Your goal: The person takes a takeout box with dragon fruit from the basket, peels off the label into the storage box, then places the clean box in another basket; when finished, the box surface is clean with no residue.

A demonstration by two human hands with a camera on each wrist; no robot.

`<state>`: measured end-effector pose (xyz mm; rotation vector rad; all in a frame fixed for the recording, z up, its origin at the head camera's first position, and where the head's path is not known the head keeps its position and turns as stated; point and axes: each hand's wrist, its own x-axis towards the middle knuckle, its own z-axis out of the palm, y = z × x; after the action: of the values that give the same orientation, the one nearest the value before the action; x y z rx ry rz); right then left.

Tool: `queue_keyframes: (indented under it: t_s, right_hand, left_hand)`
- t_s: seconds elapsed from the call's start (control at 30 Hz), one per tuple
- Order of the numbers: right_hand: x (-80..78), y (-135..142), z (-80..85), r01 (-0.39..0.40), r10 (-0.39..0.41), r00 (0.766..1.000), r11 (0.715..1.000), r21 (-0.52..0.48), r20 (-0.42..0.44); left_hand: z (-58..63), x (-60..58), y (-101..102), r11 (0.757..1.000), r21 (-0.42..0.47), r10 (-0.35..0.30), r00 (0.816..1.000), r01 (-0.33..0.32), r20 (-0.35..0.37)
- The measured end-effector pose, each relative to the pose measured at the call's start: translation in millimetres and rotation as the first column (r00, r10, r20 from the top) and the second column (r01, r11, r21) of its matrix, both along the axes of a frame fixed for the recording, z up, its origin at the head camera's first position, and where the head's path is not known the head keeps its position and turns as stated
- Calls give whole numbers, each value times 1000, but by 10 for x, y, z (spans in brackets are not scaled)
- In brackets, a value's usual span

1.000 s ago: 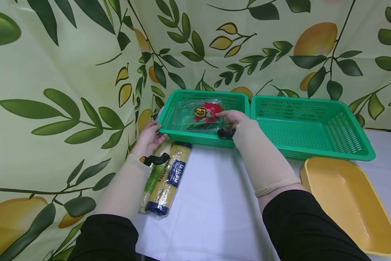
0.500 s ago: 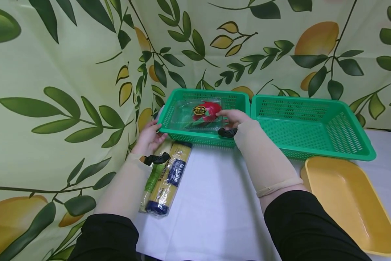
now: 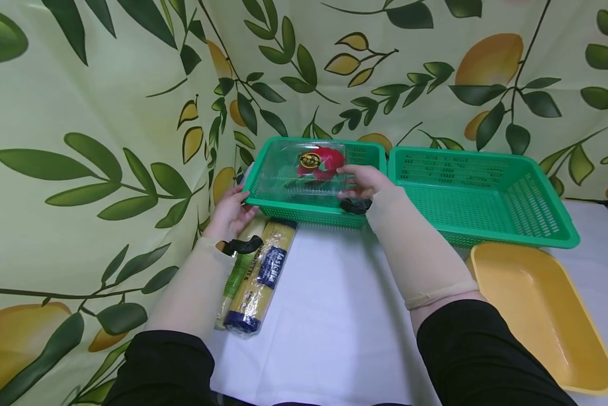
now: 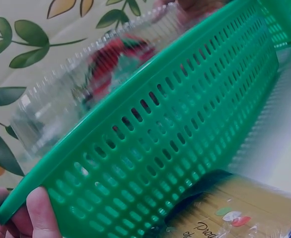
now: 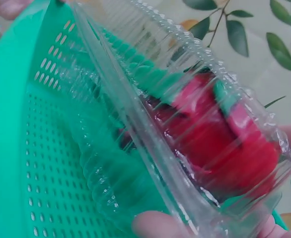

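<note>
A clear plastic clamshell box (image 3: 278, 163) with a red dragon fruit (image 3: 330, 160) inside is raised partly above the rim of the left green basket (image 3: 309, 213). My right hand (image 3: 367, 181) grips the box at its right end. The right wrist view shows the box (image 5: 160, 139) tilted, with a thumb (image 5: 158, 225) at its edge. At the basket's near left corner, my left hand (image 3: 230, 213) holds the rim, its fingers (image 4: 41, 213) curled over the edge. A black and gold sticker (image 3: 310, 160) marks the lid.
A second green basket (image 3: 487, 197) stands to the right, with a yellow tub (image 3: 537, 316) in front of it. Two pasta packs lie below my left hand: one blue-labelled (image 3: 263, 276), one green (image 3: 235, 276). Patterned cloth hangs behind and at the left.
The clamshell box has come up from inside the basket in my right hand, its left end rising too. My left hand keeps its hold on the basket rim.
</note>
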<state>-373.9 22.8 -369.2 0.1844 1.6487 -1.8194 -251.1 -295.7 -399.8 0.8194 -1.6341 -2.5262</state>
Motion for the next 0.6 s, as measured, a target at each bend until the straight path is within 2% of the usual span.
queue_keyframes:
  t_s: [0.13,0.3,0.47,0.6]
  right_hand:
    - [-4,86,56,20,-18,999,996,-85,29]
    - [85,246,201,31,-24,999,986,-163,42]
    - [245,434,361,31,-31,1000,979,-200,5]
    - [458,595,461,1,-13,998,980,-201,-61]
  left_hand:
    - [-8,-8,17,1000,-5,3,1000,-3,-6]
    - [-7,-4,32,1000,3,10,1000,-10,-10]
    - [1,2,31,1000,13,11,1000,-11,-3]
    - [5,2,25,1000,20,16,1000,-16,6]
